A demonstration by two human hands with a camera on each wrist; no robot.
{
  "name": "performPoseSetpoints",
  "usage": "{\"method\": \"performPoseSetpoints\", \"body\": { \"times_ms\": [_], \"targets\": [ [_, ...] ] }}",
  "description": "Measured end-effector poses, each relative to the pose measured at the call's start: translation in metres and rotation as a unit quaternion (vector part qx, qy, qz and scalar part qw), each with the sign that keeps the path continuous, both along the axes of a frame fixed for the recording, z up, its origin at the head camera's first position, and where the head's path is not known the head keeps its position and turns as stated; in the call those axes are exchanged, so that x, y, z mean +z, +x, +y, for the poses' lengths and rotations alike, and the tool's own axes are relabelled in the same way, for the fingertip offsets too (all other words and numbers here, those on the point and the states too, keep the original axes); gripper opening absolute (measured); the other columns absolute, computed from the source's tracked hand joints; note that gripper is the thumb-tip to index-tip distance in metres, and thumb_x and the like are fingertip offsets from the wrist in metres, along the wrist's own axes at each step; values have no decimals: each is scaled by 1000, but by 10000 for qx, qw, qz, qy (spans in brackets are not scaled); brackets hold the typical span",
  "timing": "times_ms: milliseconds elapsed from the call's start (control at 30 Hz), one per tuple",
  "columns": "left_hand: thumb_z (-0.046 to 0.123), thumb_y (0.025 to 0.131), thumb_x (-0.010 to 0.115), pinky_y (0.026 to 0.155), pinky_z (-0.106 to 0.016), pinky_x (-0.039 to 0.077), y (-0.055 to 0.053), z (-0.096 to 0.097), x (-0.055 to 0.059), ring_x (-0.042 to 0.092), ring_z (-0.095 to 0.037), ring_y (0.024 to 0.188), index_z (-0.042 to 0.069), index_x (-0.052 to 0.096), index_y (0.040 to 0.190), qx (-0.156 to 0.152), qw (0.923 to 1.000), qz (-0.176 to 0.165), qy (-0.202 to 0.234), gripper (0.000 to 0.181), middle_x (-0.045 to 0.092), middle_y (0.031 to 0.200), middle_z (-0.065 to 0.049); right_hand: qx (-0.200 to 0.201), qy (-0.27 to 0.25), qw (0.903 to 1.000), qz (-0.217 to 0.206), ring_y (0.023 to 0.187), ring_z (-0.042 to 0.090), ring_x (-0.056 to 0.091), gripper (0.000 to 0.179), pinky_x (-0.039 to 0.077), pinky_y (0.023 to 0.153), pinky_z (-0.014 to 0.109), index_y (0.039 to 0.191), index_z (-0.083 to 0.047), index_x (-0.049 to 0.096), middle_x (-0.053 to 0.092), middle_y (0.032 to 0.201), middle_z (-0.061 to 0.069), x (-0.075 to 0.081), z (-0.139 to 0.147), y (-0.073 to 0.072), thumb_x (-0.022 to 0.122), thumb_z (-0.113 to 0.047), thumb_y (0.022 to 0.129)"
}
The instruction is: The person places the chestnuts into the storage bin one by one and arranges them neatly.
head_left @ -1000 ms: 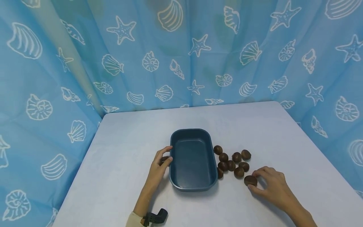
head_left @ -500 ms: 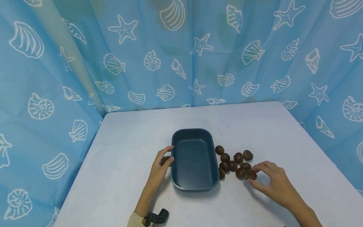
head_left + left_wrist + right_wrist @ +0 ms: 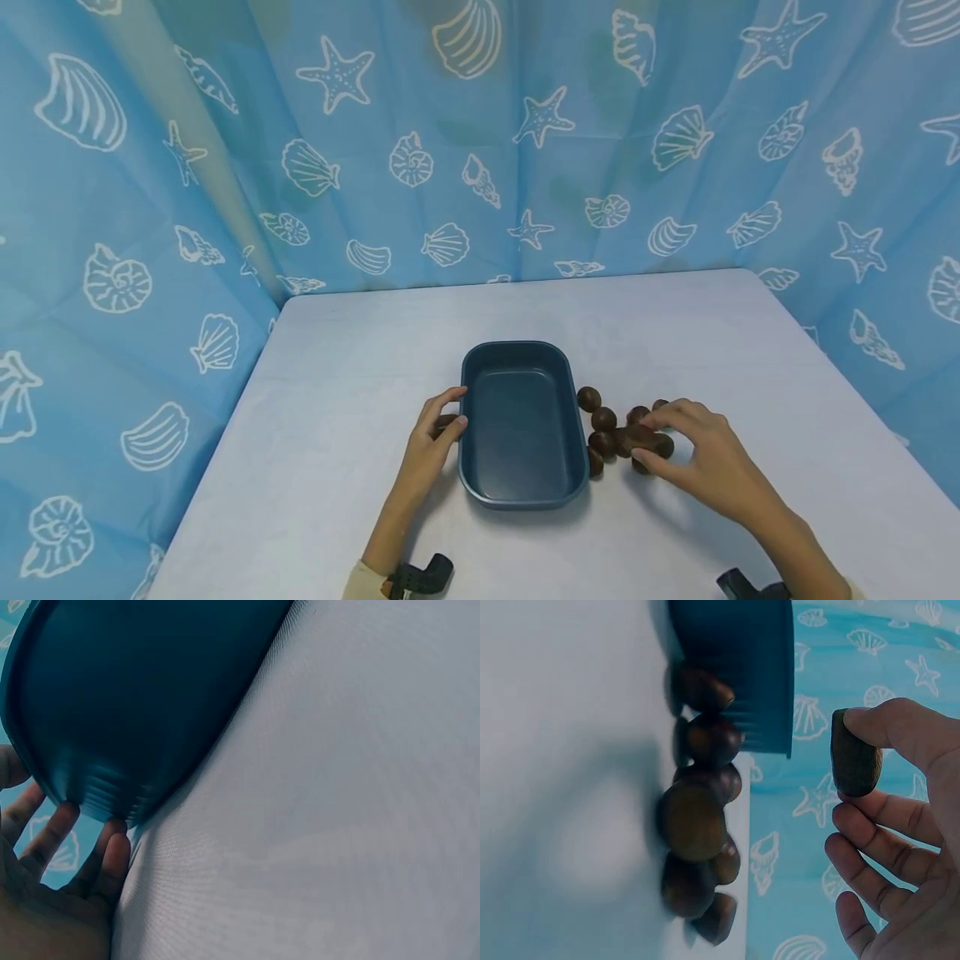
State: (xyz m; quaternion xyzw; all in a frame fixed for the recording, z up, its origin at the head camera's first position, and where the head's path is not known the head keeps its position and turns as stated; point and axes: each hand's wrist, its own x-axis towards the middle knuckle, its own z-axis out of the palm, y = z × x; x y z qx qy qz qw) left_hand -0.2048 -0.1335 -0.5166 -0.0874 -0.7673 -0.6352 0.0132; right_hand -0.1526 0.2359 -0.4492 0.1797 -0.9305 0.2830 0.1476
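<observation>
My right hand (image 3: 708,454) pinches a brown chestnut (image 3: 855,761) between thumb and fingertip. It holds the chestnut above the table, over the other loose ones, to the right of a dark blue rectangular dish (image 3: 522,442). At the dish's left side, my left hand (image 3: 427,442) rests its fingertips against the rim and outer wall. In the left wrist view those fingers (image 3: 56,832) look fairly straight against the ribbed end wall. Several chestnuts (image 3: 694,821) lie on the table close to the dish's right side. Some are partly hidden behind the right hand in the head view.
A white-covered table (image 3: 360,358) carries everything. Behind it and at both sides hangs a blue curtain (image 3: 450,192) printed with shells and starfish. A black wrist device (image 3: 423,575) shows on the left wrist, and another (image 3: 746,583) near the right.
The right hand has picked up the chestnut and moved it up and leftward over the other chestnuts. The left hand stays at the dish. The head view has shifted slightly.
</observation>
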Motion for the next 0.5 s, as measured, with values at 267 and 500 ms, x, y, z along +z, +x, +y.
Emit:
{"method": "performPoseSetpoints", "body": {
  "times_ms": [267,500],
  "targets": [
    [27,102,58,92,-37,52,0,-1,0,59,-20,115,32,54,142,24,10000,27,-13,41,48,139,3,214,-131,9996,-126,95,20,57,28,38,86,52,103,-21,70,62,102,-8,11,-16,-16,86,-27,80],
    [22,102,57,93,-38,51,1,2,4,59,-23,115,27,53,144,19,10000,81,-24,42,48,141,0,404,-76,9991,-32,98,21,56,28,38,88,56,104,-17,71,62,103,-7,19,-26,-29,84,-27,82]
  ]
}}
